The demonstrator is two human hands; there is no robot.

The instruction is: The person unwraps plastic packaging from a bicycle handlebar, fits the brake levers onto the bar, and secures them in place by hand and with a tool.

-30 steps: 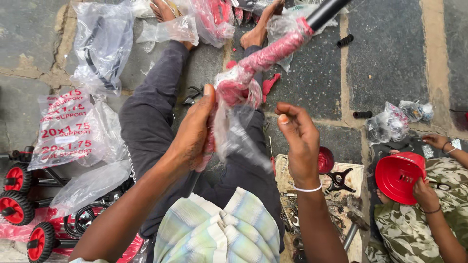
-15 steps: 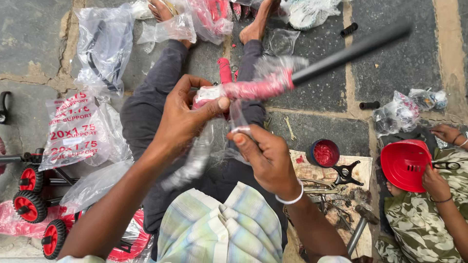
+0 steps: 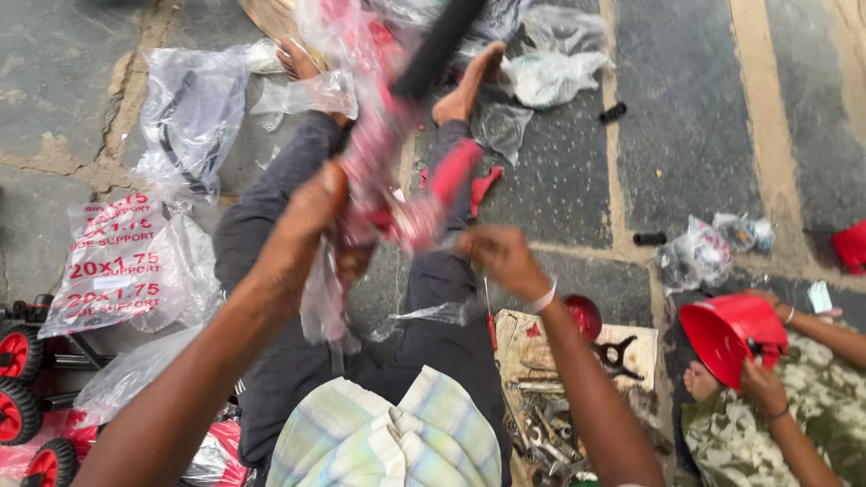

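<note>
Seated on grey stone paving (image 3: 704, 117), legs in dark trousers (image 3: 271, 225) stretched toward 12 o'clock. Red frame part (image 3: 383, 162) in clear plastic wrap, with black tube end (image 3: 442, 45), held at picture centre above the lap, slanting from 6 toward 1 o'clock. Left hand (image 3: 302, 230) clamped around the lower wrapped section, fingers curled shut on it. Right hand (image 3: 501, 257) at 3 o'clock of the part, fingertips together, pinching the loose wrap at its red lower end. Printed plastic bags (image 3: 126, 271) at 9 o'clock, near small red wheels (image 3: 18, 379) at 8 o'clock. Striped cloth (image 3: 388, 442) at 6 o'clock. Cardboard sheet with metal tools (image 3: 550, 397) at 5 o'clock, just beside the right forearm. Red plastic basket (image 3: 726, 329) at 4 o'clock, gripped by another person's hands (image 3: 762, 383). Small black caps (image 3: 648, 239) at 2 to 3 o'clock on the paving, well apart from the hands.
</note>
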